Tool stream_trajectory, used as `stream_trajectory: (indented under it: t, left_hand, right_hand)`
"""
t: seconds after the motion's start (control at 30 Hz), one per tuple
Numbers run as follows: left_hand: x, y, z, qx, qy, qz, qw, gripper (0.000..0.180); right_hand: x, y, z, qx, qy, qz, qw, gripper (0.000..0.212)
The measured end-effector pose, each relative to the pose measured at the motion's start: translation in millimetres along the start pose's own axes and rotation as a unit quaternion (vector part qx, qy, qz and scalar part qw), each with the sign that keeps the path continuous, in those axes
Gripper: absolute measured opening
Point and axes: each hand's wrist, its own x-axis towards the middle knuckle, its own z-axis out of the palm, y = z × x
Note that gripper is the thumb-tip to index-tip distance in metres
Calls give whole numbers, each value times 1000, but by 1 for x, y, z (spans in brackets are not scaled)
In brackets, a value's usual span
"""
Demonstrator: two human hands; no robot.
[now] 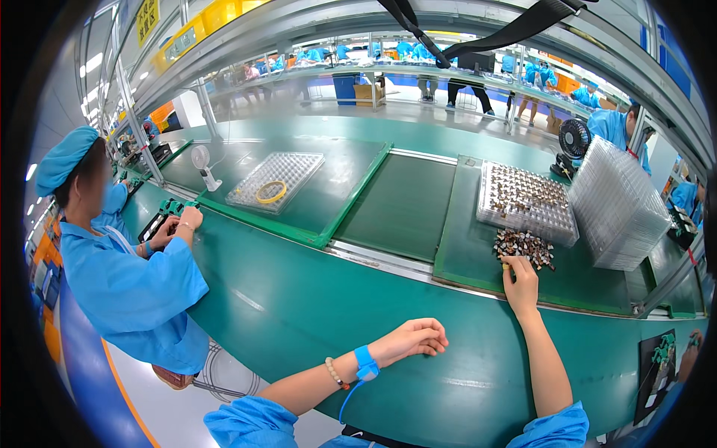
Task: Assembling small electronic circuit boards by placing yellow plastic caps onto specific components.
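My left hand [411,340] hovers over the green bench, its fingers loosely curled and slightly apart, with nothing visible in them. A blue wrist strap [366,364] with a cord and a bead bracelet [335,373] circle that wrist. At the near edge of a heap of small brown and silvery parts [524,249] is my right hand [520,284]. Its fingertips are drawn together, with a bit of yellow at one tip; whatever they pinch is too small to make out. Just behind the heap, a clear compartment tray [571,230] holds many similar parts.
A tall stack of clear trays [624,205] and a black fan [574,139] stand at the right. Further left lie another clear tray [306,166] with a yellow ring [271,192] on it, and a white fan [203,166]. A co-worker in blue [134,276] works at the left.
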Motion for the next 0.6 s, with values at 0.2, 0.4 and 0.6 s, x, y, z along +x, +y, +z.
stream_trajectory:
  t: [0.2, 0.4, 0.6]
  left_hand:
    - [1, -1, -1, -11, 2, -2, 1000, 11]
    - [1, -1, -1, -5, -6, 1, 1000, 11]
    - [0, 0, 0, -3, -4, -1, 1000, 10]
  right_hand:
    - [0, 1, 0, 1, 3, -2, 1000, 19]
    - [-1, 2, 1, 3, 4, -1, 1000, 19]
    - [-1, 1, 1, -1, 4, 3, 1000, 19]
